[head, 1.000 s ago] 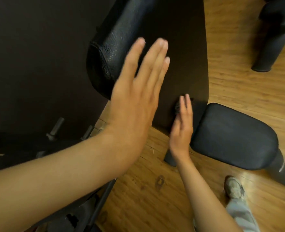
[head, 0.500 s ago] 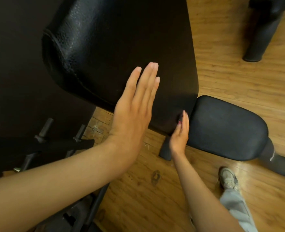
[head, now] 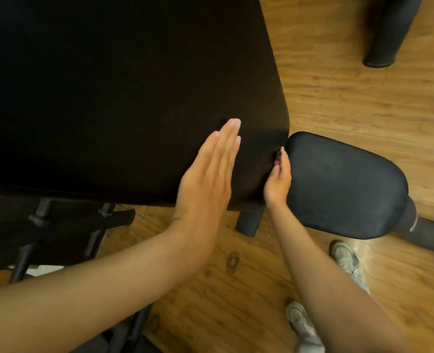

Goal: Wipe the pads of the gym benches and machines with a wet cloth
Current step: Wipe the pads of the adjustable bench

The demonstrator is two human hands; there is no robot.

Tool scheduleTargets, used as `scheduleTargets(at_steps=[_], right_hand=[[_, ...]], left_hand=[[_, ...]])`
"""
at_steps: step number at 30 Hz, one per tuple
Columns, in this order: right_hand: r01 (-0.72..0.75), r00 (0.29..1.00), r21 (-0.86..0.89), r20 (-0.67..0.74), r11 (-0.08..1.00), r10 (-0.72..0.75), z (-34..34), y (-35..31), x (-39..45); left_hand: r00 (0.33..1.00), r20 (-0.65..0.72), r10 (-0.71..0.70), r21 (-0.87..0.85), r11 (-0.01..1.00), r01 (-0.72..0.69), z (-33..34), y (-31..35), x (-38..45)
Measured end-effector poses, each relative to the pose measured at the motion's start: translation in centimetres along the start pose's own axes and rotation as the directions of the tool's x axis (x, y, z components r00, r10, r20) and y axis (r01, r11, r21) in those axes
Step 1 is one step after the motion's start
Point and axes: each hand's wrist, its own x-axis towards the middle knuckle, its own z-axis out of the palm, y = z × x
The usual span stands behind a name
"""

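Warm plank wood floor (head: pixel 338 93) below, big black padded backrest (head: pixel 134 85) filling the view. Left hand (head: pixel 205 182) flat, fingers straight against that pad, likely steadying it. Right hand (head: pixel 278 182) tucked beside the black rounded seat pad (head: pixel 343 187), pinching something dark; cloth or not, cannot tell.

Under you runs the wooden plank floor (head: pixel 351 103), warm brown with the grain running across and a bright glare patch low on the right. Your two pale sneakers stand on it, one (head: pixel 346 258) just below the seat pad, the other (head: pixel 303 327) nearer the bottom edge. A black bench foot (head: pixel 249 221) comes down onto the boards between your forearms. Top right, a dark rounded leg (head: pixel 389 34) of another machine rests on the planks. At left, black frame bars (head: pixel 63 225) stand over the floor. A dark knot mark (head: pixel 232 262) shows in the wood.
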Motion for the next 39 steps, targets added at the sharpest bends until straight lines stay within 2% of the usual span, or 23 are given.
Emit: scheduleTargets(at_steps=[6,10,12,14,17,19,22,26,29,32,37,39], right_hand=[[-0.098,0.995,0.038,-0.006,0.994,0.098,-0.1,-2.1,9.6],[-0.167,0.986,0.017,-0.008,0.986,0.167,-0.1,-3.5,10.1],[-0.104,0.994,-0.011,-0.021,0.995,0.104,0.1,-4.5,8.3],[-0.014,1.0,-0.036,-0.024,0.999,0.013,0.6,-6.0,6.0],[0.1,0.995,-0.045,0.01,0.994,-0.099,1.1,-8.4,2.1],[0.172,0.984,-0.053,0.049,0.984,-0.17,1.3,-10.1,-0.2],[0.254,0.963,-0.035,0.103,0.967,-0.249,1.4,-12.9,-3.6],[0.295,0.948,0.0,0.128,0.956,-0.293,1.9,-16.8,-8.0],[0.338,0.931,0.044,0.129,0.94,-0.341,2.7,-20.2,-11.6],[0.428,0.881,0.125,0.163,0.895,-0.444,3.5,-23.0,-16.2],[0.551,0.78,0.227,0.204,0.803,-0.592,4.4,-24.0,-23.9],[0.579,0.744,0.271,0.21,0.769,-0.634,4.5,-23.7,-25.5]], left_hand=[[0.999,-0.051,0.008,0.006,1.0,-0.008,-1.0,0.7,2.7],[0.996,-0.087,0.021,0.018,1.0,-0.019,-0.7,0.9,3.1],[0.985,-0.172,-0.018,-0.059,0.998,0.008,-0.2,1.4,3.4],[0.979,-0.199,-0.053,-0.153,0.988,0.022,-0.2,0.8,3.4],[0.985,-0.14,-0.098,-0.356,0.934,0.043,-1.2,-1.4,2.5],[0.975,-0.146,-0.17,-0.426,0.9,0.093,-1.3,-3.2,1.0],[0.943,-0.183,-0.279,-0.421,0.889,0.181,-0.3,-5.9,-2.0],[0.911,-0.217,-0.351,-0.429,0.872,0.234,0.8,-8.7,-6.7],[0.859,-0.288,-0.424,-0.485,0.838,0.251,2.0,-10.8,-10.1],[0.786,-0.358,-0.504,-0.515,0.809,0.284,4.2,-12.1,-12.7],[0.74,-0.451,-0.499,-0.597,0.785,0.165,6.8,-13.6,-14.6],[0.708,-0.486,-0.512,-0.591,0.79,0.166,7.3,-13.5,-14.1]])
